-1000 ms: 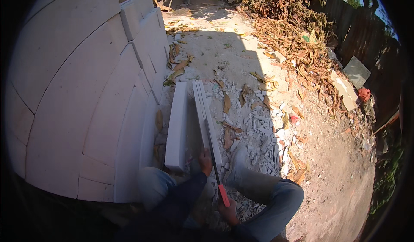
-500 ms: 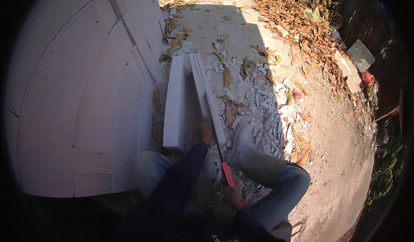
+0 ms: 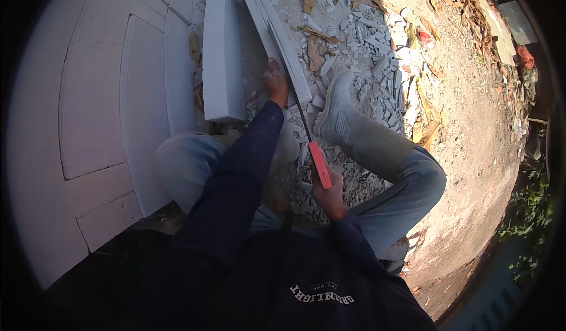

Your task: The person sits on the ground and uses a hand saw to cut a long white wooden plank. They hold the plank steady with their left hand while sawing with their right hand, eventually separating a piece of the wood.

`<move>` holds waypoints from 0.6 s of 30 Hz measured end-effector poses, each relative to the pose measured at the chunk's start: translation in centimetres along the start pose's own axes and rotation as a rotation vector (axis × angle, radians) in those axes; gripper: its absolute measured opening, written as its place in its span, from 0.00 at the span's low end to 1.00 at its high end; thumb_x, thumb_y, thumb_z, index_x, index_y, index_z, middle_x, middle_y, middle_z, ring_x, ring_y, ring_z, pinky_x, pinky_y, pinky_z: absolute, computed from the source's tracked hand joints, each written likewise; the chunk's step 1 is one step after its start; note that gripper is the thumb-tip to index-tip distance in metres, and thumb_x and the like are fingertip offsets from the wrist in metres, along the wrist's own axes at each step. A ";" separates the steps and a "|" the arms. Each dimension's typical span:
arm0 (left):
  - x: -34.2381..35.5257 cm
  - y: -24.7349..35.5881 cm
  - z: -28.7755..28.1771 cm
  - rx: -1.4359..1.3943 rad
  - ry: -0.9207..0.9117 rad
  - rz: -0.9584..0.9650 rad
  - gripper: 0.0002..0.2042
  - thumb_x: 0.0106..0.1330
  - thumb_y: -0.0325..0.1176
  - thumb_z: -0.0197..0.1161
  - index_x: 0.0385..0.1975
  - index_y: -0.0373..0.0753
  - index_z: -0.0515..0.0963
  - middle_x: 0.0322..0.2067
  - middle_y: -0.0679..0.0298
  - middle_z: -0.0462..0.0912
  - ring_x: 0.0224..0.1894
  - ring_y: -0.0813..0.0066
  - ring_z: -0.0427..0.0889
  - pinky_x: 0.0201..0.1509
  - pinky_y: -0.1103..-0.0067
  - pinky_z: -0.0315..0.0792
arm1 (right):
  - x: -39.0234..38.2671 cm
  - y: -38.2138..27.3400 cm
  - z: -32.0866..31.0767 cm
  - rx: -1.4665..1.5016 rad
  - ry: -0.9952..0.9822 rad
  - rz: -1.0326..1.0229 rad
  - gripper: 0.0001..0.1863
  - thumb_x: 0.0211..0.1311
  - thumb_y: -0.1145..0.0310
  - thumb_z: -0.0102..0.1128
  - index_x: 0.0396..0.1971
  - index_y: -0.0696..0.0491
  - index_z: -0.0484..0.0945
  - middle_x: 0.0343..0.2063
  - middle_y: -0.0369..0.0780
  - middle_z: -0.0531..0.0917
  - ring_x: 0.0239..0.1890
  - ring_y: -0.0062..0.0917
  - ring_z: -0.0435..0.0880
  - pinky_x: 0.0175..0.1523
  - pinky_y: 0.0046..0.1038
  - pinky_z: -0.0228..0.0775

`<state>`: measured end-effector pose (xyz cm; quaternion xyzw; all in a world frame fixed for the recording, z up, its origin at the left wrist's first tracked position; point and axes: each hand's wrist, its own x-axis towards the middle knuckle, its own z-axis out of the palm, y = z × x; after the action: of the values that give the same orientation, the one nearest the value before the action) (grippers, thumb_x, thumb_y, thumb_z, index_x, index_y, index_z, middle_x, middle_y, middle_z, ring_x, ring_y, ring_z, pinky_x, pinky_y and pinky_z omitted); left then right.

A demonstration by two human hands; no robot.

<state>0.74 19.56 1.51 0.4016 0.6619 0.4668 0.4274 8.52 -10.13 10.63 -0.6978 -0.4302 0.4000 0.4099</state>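
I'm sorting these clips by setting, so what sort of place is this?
It looks like an outdoor building site or work yard: large pale blocks stand stacked at left, broken white chips litter the bare ground, and dry leaves lie at upper right.

Outdoor work yard: stacked white blocks (image 3: 94,101), rubble (image 3: 377,53), sunlit dirt (image 3: 477,136).

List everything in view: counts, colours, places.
Saw: one, red and dark, centre
Grooved block: one, white, at the blade
Loose block: one, white, left of it
Stacked blocks: many, white, left
Chips: many, white, centre
Leaves: many, brown, mostly top
Scraps: two, red, right
Sheets: two, pale and grey, upper right
Plants: uncountable, green, right edge
Ground: one stretch, tan, right
Boot: one clear, grey, centre
Jeans: one pair, blue, centre
Shirt: one, dark, bottom
Left hand: one, bare, at grooved block
Right hand: one, bare, on saw handle
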 end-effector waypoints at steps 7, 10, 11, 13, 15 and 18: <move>0.4 0.6 0.2 0.013 0.011 0.081 0.35 0.78 0.54 0.44 0.31 0.18 0.75 0.23 0.45 0.76 0.29 0.58 0.68 0.42 0.62 0.67 | 3.7 -0.7 -0.9 0.012 -0.026 -0.075 0.21 0.68 0.73 0.56 0.59 0.62 0.76 0.30 0.50 0.85 0.26 0.25 0.79 0.38 0.29 0.73; 0.7 1.0 0.1 0.106 0.012 0.047 0.35 0.78 0.54 0.44 0.29 0.18 0.76 0.21 0.47 0.77 0.28 0.58 0.67 0.41 0.61 0.66 | 7.5 -1.9 -0.1 0.052 -0.056 -0.077 0.21 0.67 0.73 0.57 0.60 0.61 0.75 0.30 0.53 0.84 0.27 0.25 0.80 0.39 0.29 0.74; 0.9 1.2 0.0 0.109 -0.023 0.008 0.34 0.78 0.53 0.44 0.34 0.18 0.76 0.26 0.45 0.79 0.31 0.56 0.70 0.44 0.62 0.67 | 7.6 -1.4 0.4 0.068 -0.011 -0.143 0.22 0.67 0.73 0.58 0.60 0.61 0.75 0.29 0.53 0.84 0.27 0.24 0.80 0.39 0.30 0.74; 0.8 2.4 0.2 0.104 -0.099 -0.073 0.33 0.79 0.52 0.44 0.43 0.18 0.78 0.36 0.41 0.84 0.38 0.53 0.77 0.51 0.64 0.69 | 7.1 -0.8 1.6 0.032 0.047 -0.156 0.22 0.67 0.73 0.57 0.60 0.61 0.75 0.26 0.51 0.82 0.25 0.23 0.77 0.37 0.30 0.73; -2.2 4.7 2.4 0.017 0.182 0.117 0.31 0.79 0.51 0.44 0.55 0.20 0.72 0.50 0.39 0.80 0.52 0.51 0.76 0.60 0.68 0.66 | 5.6 -1.1 0.6 -0.027 -0.021 -0.040 0.24 0.68 0.73 0.57 0.63 0.61 0.72 0.30 0.52 0.83 0.27 0.22 0.79 0.38 0.27 0.74; 1.3 0.8 0.2 -0.086 0.034 0.156 0.31 0.79 0.48 0.44 0.68 0.24 0.62 0.64 0.38 0.70 0.68 0.49 0.67 0.71 0.71 0.59 | -0.8 0.9 -0.7 0.023 0.015 -0.117 0.25 0.70 0.71 0.58 0.64 0.61 0.71 0.31 0.51 0.85 0.30 0.21 0.79 0.40 0.25 0.73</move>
<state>0.67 21.04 2.03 0.4254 0.6152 0.5333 0.3951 9.13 -11.32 10.23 -0.6698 -0.4625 0.3748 0.4438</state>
